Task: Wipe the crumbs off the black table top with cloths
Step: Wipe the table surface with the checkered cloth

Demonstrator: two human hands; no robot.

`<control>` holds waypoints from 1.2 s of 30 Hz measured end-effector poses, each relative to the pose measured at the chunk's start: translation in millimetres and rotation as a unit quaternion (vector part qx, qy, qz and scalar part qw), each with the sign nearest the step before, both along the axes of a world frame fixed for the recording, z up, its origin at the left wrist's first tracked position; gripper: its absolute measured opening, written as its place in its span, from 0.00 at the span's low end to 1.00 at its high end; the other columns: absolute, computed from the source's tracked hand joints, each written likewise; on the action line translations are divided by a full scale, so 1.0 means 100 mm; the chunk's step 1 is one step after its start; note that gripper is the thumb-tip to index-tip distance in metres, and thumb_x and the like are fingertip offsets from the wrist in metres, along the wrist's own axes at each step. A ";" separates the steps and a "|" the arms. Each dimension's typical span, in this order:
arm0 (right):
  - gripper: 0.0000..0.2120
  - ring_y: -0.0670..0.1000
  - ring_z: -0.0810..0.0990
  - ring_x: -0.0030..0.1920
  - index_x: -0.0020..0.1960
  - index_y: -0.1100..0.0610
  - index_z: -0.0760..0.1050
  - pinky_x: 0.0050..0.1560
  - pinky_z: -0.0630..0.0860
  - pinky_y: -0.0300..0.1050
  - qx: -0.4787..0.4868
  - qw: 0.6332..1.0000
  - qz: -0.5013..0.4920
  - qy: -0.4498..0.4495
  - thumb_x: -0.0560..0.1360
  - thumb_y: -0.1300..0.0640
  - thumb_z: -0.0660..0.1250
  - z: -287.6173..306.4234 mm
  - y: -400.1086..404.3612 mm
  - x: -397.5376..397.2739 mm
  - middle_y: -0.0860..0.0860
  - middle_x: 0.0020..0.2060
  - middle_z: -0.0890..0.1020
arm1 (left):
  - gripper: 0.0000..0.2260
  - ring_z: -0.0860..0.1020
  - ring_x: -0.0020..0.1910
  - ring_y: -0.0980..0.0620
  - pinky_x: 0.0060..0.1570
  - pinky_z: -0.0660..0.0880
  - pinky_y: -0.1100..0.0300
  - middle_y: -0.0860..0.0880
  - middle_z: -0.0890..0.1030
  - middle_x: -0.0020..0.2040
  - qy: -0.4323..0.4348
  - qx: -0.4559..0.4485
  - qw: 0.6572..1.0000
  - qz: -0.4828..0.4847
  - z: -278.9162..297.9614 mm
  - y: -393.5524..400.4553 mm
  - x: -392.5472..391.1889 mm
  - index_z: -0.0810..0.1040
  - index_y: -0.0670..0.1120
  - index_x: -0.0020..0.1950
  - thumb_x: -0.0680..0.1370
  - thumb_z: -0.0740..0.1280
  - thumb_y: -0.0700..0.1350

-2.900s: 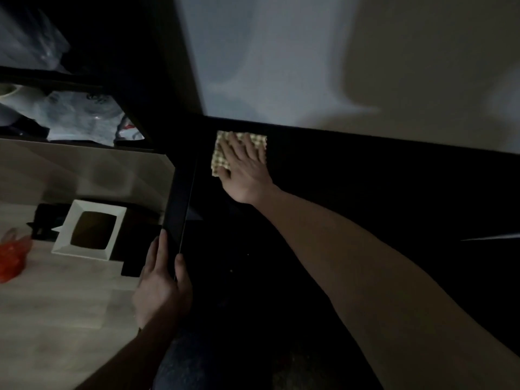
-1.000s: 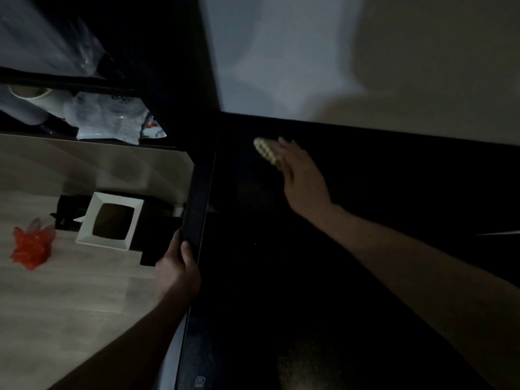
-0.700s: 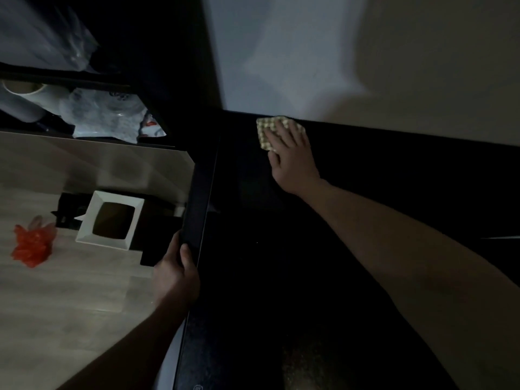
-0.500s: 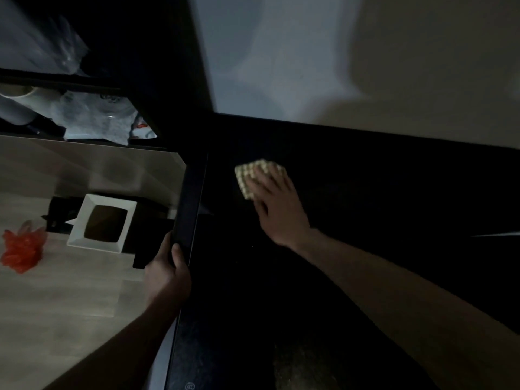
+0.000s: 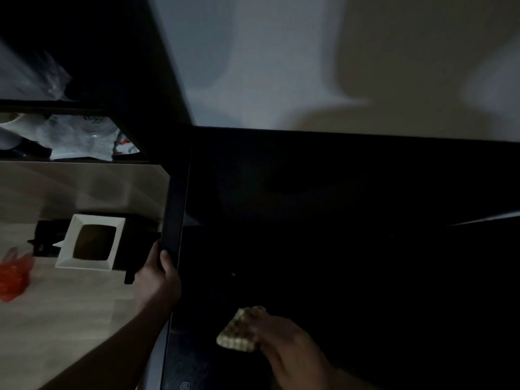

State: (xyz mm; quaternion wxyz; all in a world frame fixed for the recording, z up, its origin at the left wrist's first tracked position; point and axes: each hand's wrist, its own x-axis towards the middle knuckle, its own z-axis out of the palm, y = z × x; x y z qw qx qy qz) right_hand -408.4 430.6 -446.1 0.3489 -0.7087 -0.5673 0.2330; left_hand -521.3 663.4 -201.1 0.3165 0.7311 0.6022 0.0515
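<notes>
The right hand (image 5: 284, 344) lies on the checked cloth (image 5: 239, 330) on the black table top (image 5: 337, 249), near the front and not far from the left edge, fingers laid over the cloth's right part and pressing it down rather than bunching it. Judging by this, the step in hand is a wiping stroke near the table's front, and it goes best with the cloth held flat under the whole palm, steady downward pressure, and each pass overlapping the one beside it — a crumpled cloth would skip over crumbs. At least one pale speck (image 5: 233, 274) shows on the dark surface beyond the cloth, so that strip probably wants another pass; the light is too dim to tell how many crumbs remain. The right forearm comes in low from the lower right corner, wrist roughly level with the table. The left hand (image 5: 157, 280) grips the table's left edge, thumb on top and fingers hidden beneath — likely bracing. The two hands are well apart.
</notes>
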 end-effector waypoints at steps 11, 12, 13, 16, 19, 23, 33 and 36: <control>0.18 0.46 0.71 0.76 0.74 0.59 0.74 0.79 0.60 0.36 0.000 0.962 -0.254 -0.100 0.86 0.62 0.58 2.97 1.14 2.43 0.51 0.73 0.77 | 0.18 0.82 0.50 0.38 0.46 0.78 0.49 0.43 0.85 0.51 0.000 0.026 1.000 -0.006 -0.06 0.00 -0.01 0.70 0.55 0.73 0.84 0.53 0.53; 0.18 0.52 0.70 0.77 0.74 0.62 0.74 0.80 0.59 0.40 -0.019 0.964 -0.228 -0.137 0.86 0.63 0.57 2.91 1.27 2.59 0.55 0.74 0.76 | 0.18 0.82 0.50 0.39 0.46 0.78 0.49 0.43 0.85 0.51 -0.001 0.029 1.000 -0.006 -0.08 0.00 -0.01 0.70 0.55 0.73 0.84 0.53 0.54; 0.19 0.58 0.70 0.78 0.74 0.64 0.73 0.81 0.58 0.44 -0.048 0.964 -0.201 -0.170 0.85 0.64 0.58 2.79 1.42 2.72 0.59 0.74 0.75 | 0.19 0.82 0.51 0.39 0.47 0.78 0.49 0.43 0.85 0.52 -0.003 0.033 0.999 -0.006 -0.11 0.01 -0.02 0.70 0.55 0.73 0.84 0.53 0.54; 0.22 0.64 0.65 0.80 0.78 0.62 0.69 0.82 0.57 0.59 -0.126 0.960 -0.144 -0.205 0.85 0.61 0.57 2.52 1.58 2.80 0.63 0.79 0.67 | 0.18 0.82 0.52 0.37 0.46 0.76 0.51 0.41 0.84 0.53 -0.011 0.041 0.999 -0.005 -0.13 0.00 -0.02 0.72 0.54 0.73 0.84 0.54 0.52; 0.28 0.59 0.53 0.84 0.84 0.51 0.59 0.83 0.47 0.61 -0.177 0.944 -0.175 -0.217 0.84 0.49 0.56 2.22 1.57 2.59 0.54 0.84 0.56 | 0.21 0.82 0.53 0.37 0.46 0.76 0.51 0.41 0.84 0.54 -0.026 0.056 0.998 -0.015 -0.15 0.00 -0.02 0.73 0.53 0.72 0.83 0.52 0.55; 0.28 0.58 0.56 0.84 0.82 0.48 0.63 0.83 0.48 0.59 -0.120 0.956 -0.188 -0.188 0.82 0.48 0.56 2.14 1.34 2.16 0.51 0.83 0.62 | 0.25 0.82 0.55 0.36 0.51 0.79 0.46 0.40 0.84 0.55 -0.022 0.070 0.997 -0.016 -0.18 0.02 -0.04 0.73 0.51 0.72 0.80 0.51 0.58; 0.29 0.50 0.60 0.83 0.80 0.43 0.66 0.81 0.58 0.51 -0.035 0.987 -0.061 -0.147 0.80 0.55 0.65 2.37 -0.60 0.55 0.43 0.81 0.64 | 0.23 0.79 0.61 0.35 0.56 0.77 0.43 0.40 0.80 0.65 0.032 0.099 0.994 -0.042 -0.12 -0.07 -0.02 0.67 0.52 0.76 0.82 0.50 0.56; 0.22 0.44 0.61 0.81 0.77 0.36 0.66 0.78 0.60 0.44 -0.059 0.990 -0.037 -0.125 0.84 0.48 0.56 2.36 -1.21 0.20 0.33 0.78 0.64 | 0.23 0.75 0.67 0.36 0.63 0.74 0.43 0.41 0.74 0.72 0.037 0.096 0.994 -0.034 -0.06 -0.17 0.03 0.63 0.49 0.79 0.83 0.55 0.50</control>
